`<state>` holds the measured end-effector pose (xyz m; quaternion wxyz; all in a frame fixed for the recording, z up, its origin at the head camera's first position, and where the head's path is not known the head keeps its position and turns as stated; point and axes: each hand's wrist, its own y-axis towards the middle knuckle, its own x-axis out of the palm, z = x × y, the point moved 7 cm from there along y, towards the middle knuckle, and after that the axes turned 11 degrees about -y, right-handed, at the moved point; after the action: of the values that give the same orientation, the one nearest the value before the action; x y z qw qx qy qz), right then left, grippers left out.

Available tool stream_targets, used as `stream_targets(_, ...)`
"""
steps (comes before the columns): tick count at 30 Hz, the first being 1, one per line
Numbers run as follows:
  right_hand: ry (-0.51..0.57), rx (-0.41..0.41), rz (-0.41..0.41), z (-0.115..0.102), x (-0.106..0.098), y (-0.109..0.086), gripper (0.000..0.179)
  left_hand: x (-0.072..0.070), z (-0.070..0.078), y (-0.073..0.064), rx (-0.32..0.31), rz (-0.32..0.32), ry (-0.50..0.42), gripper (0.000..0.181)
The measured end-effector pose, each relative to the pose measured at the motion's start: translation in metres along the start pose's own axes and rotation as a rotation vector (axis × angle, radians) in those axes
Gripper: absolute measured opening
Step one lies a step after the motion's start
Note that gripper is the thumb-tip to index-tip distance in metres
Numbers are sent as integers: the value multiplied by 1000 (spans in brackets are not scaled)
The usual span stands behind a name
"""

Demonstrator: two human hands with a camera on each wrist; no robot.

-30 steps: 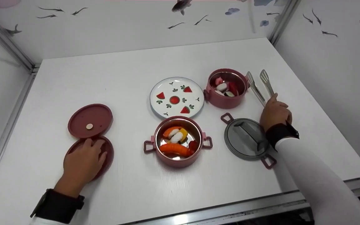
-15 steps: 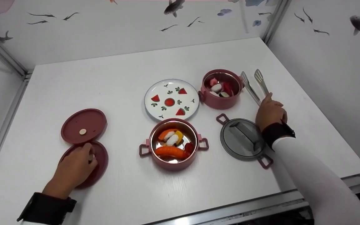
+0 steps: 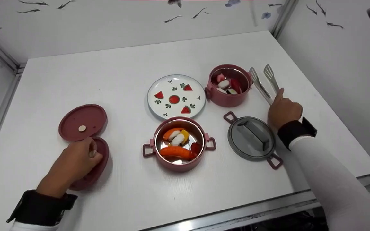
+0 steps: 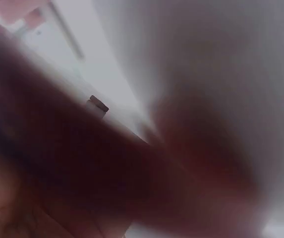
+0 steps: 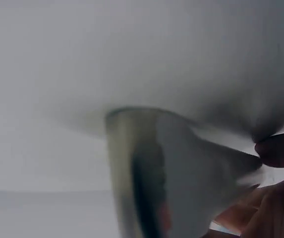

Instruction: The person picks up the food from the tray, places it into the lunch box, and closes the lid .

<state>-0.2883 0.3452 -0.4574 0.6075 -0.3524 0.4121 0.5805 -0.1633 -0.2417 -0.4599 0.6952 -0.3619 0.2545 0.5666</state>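
Observation:
In the head view my left hand (image 3: 72, 163) pinches the pale knob of a dark red pot lid (image 3: 103, 157) at the left. That lid is tilted, and much of it is hidden under the hand. A second dark red lid (image 3: 90, 117) with a pale knob lies just beyond it. My right hand (image 3: 284, 111) grips a pair of metal tongs (image 3: 271, 76) by the handle end at the right; their slotted ends point away, spread apart. The tongs' metal end (image 5: 181, 163) fills the middle of the right wrist view, beside the fingers (image 5: 278, 148).
A red pot (image 3: 178, 167) holding a toy carrot and other food pieces stands mid-table. Behind it lie a watermelon-patterned plate (image 3: 157, 110) and another red pot (image 3: 226, 101) with food pieces. A grey lid (image 3: 236, 139) with red handles sits near my right hand. Walls enclose the table.
My left hand has closed its fingers on the near red lid's knob, and that lid has gone from flat to tilted. The right hand stays at the tongs; the head view shifts slightly.

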Motion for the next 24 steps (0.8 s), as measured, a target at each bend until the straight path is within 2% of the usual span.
stream_targets(2, 71, 29, 38, 12, -6, 1, 67, -5, 13, -2, 32, 14, -22, 10)
stream_targets(3, 118, 47, 93, 17, -13, 0, 66, -8, 20, -3, 54, 25, -29, 9)
stream_targets(5, 212, 74, 236, 22, -35, -5, 61, -13, 33, -6, 105, 53, -36, 8)
stream_targets(7, 335, 66, 403, 17, -66, -15, 51, -18, 45, -11, 153, 82, -38, 8)
stream_targets(9, 510, 0, 534, 2, -99, -30, 40, -21, 59, -15, 203, 111, -29, 8)
stream_targets(10, 609, -54, 560, -10, -114, -39, 35, -22, 66, -17, 224, 121, -22, 9)
stream_targets(11, 713, -119, 552, -23, -129, -48, 32, -23, 74, -18, 242, 131, -13, 9)
stream_targets(13, 933, -270, 433, -56, -151, -65, 29, -22, 91, -18, 280, 142, -2, 9)
stream_targets(16, 1175, -488, 94, -111, -170, -92, 33, -14, 121, -14, 330, 138, 8, 9)
stream_targets(18, 1274, -579, -135, -143, -174, -108, 38, -7, 142, -9, 378, 134, 13, 10)
stream_targets(20, 1360, -642, -306, -167, -176, -121, 45, 2, 162, -5, 446, 132, 15, 12)
stream_targets(21, 1408, -662, -366, -176, -176, -126, 47, 7, 171, -3, 483, 134, 15, 12)
stream_targets(24, 1532, -674, -463, -194, -176, -134, 52, 20, 194, 2, 595, 145, 8, 12)
